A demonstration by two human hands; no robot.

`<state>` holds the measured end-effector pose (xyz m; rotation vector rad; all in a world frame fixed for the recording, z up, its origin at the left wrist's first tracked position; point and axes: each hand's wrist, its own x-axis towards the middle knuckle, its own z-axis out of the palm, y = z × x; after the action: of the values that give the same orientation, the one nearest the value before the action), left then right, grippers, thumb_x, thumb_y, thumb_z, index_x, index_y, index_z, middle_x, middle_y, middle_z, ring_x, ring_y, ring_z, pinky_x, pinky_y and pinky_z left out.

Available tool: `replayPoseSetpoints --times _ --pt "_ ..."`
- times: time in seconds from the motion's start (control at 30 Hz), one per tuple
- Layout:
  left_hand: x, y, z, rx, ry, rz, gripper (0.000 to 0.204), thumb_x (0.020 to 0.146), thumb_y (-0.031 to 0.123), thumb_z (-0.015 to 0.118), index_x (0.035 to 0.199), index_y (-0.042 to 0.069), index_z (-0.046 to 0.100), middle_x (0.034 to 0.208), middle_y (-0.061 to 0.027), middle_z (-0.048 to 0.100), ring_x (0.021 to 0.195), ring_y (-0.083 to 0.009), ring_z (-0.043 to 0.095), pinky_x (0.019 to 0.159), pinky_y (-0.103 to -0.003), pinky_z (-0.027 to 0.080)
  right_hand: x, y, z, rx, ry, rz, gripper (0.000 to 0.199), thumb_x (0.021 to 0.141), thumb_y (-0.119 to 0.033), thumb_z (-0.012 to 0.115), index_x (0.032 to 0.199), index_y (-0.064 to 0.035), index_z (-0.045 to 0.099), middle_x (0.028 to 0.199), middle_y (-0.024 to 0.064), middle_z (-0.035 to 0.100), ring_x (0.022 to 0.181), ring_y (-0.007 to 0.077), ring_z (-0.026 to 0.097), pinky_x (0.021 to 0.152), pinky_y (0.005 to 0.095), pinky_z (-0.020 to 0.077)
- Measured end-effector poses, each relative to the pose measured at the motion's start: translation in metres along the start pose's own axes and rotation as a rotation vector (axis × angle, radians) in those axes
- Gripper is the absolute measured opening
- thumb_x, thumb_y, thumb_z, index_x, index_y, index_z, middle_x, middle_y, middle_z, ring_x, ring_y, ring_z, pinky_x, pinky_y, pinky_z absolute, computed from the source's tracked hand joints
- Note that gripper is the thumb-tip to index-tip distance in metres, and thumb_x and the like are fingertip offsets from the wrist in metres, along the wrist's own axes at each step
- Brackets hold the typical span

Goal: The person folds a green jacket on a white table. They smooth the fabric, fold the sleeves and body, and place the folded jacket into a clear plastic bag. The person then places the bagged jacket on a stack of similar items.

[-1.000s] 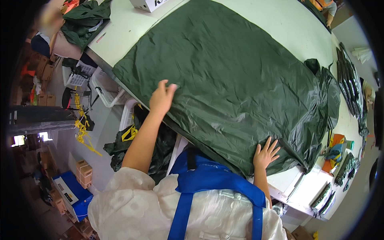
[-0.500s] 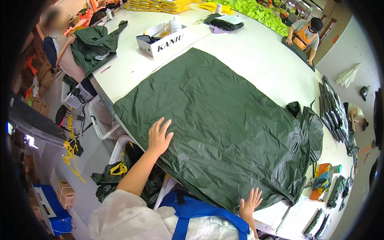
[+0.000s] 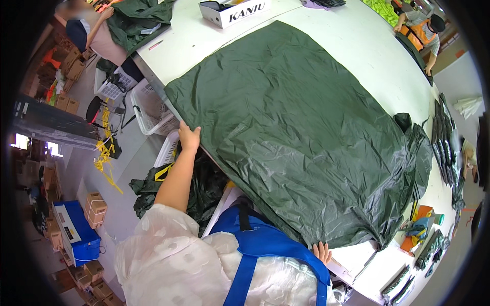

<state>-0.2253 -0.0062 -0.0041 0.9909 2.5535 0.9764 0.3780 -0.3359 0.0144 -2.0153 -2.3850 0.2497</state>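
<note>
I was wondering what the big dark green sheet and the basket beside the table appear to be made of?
The dark green sheet looks like thin coated synthetic fabric, perhaps nylon or polyester: it has a soft sheen and many fine creases. The left hand and right hand rest at its near edge. The white basket looks like rigid moulded plastic, given its open lattice walls.

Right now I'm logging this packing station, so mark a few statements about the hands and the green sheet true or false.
1. The dark green crinkled plastic sheet lies spread on the white table. True.
2. The left hand rests at the sheet's near edge. True.
3. The right hand is lifted high above the sheet. False: it sits low at the sheet's near corner.
4. The white open cardboard box stands on the sheet. False: it stands beyond it, on bare table.
</note>
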Motion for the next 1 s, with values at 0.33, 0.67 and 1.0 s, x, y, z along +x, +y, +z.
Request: replayPoseSetpoints --times 0.33,0.67,1.0 --pt "0.049 -0.017 -0.008 -0.384 -0.203 -0.35 0.021 0.07 0.005 0.059 0.091 0.0 0.058 0.076 -0.0114 0.06 0.055 -0.0226 0.056 0.04 -0.035 0.041 0.033 -0.013 -0.024 0.057 0.19 -0.013 0.043 0.061 -0.017 0.062 0.103 -0.0242 0.068 0.106 0.0065 0.053 0.109 0.0313 0.048 0.099 0.052 0.0323" --pt "0.046 -0.023 -0.046 -0.595 -0.186 -0.374 0.019 0.075 0.002 0.06 0.093 0.003 0.055 0.062 -0.0074 0.049 0.044 -0.0134 0.044 0.037 -0.026 0.037 0.027 0.009 -0.058 0.326 -0.091 0.072 0.035 0.07 -0.002 0.056 0.105 -0.0015 0.06 0.106 0.0168 0.06 0.11 0.0364 0.052 0.101 0.0504 0.0358" --pt "0.079 0.161 -0.067 -0.603 -0.426 0.073 0.022 0.087 0.01 0.054 0.107 0.002 0.061 0.07 -0.005 0.057 0.046 -0.0095 0.047 0.04 -0.023 0.035 0.173 0.096 -0.223 0.398 0.151 0.491 0.019 0.091 -0.014 0.056 0.093 0.0039 0.052 0.079 0.02 0.055 0.07 0.0288 0.049 0.069 0.0368 0.0429"
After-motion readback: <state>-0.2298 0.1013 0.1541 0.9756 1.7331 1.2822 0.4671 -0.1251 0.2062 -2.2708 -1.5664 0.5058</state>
